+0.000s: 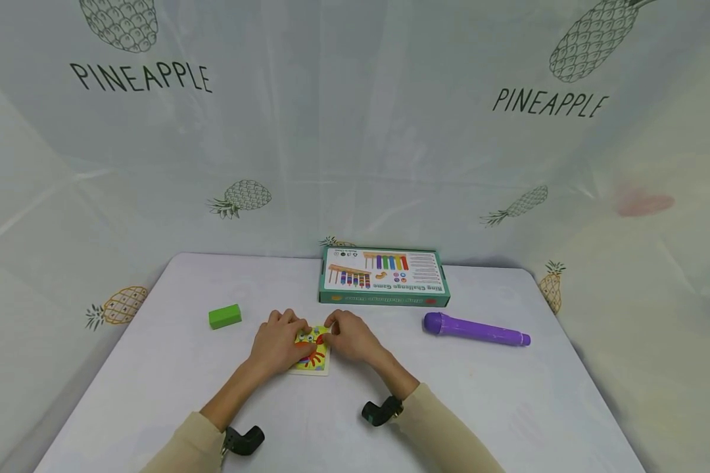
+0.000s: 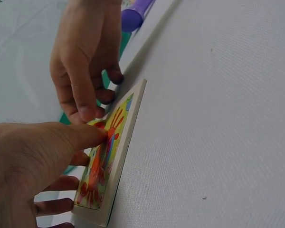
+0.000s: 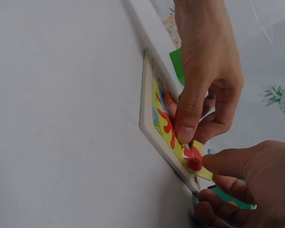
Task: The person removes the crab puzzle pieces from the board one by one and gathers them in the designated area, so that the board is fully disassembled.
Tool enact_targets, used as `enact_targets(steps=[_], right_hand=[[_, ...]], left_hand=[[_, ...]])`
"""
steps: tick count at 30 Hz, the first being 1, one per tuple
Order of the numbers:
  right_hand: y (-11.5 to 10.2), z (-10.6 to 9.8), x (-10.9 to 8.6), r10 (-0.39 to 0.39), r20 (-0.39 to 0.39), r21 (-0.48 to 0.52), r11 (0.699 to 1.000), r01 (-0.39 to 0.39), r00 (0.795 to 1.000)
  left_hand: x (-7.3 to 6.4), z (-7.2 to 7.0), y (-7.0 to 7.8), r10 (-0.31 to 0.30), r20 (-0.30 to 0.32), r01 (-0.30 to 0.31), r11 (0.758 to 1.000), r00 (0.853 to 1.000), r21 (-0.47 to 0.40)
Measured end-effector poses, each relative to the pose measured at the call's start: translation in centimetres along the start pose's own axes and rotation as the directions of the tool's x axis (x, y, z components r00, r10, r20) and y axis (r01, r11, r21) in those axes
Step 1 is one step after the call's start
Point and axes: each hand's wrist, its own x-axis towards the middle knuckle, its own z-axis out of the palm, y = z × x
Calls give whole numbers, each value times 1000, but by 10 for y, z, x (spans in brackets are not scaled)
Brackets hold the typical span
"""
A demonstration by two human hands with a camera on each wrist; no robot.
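A small crab jigsaw puzzle [image 1: 312,362], yellow and red in a pale wooden frame, lies flat on the table between both hands. My left hand [image 1: 279,343] holds it from the left, the thumb across the picture and the other fingers along the far side. At the upper right corner, my right hand [image 1: 352,336] pinches a yellow puzzle piece [image 3: 195,159] with a red claw on it. The piece is tilted up from the frame in the right wrist view. In the left wrist view the left thumb [image 2: 92,137] rests on the crab, and the piece is mostly hidden.
Behind the puzzle a green game box [image 1: 384,277] lies near the table's back edge. A green block [image 1: 225,316] lies to the left. To the right is a purple microphone-shaped stick [image 1: 476,330]. A pineapple-print curtain [image 1: 355,131] hangs behind the white table [image 1: 509,407].
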Motion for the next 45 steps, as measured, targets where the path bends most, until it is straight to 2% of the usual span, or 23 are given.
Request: enact_targets(steps=[7, 15, 21, 29, 35, 40, 45], right_hand=[[3, 2, -1, -28, -79, 38, 999, 31, 997], [7, 0, 1, -52, -74, 124, 990, 61, 996], [14, -20, -6, -56, -58, 157, 985, 64, 997], [40, -63, -22, -46, -35, 50, 998, 48, 998], [52, -90, -38, 35, -28, -33, 999, -36, 999], [61, -98, -44, 124, -49, -95, 987, -128, 991], [67, -99, -46, 169, -78, -191, 965, -181, 983]], left_hand=[[0, 2, 0, -4, 3, 4, 1000, 1000, -8], [1, 1, 0, -6, 12, 6, 1000, 1000, -2], [2, -1, 1, -11, 14, 11, 1000, 1000, 3], [2, 0, -1, -9, 10, 9, 1000, 1000, -3], [1, 0, 0, -7, 9, 7, 1000, 1000, -8], [0, -1, 1, -7, 9, 8, 1000, 1000, -12], [-1, -1, 1, -1, 3, 1, 1000, 1000, -9]])
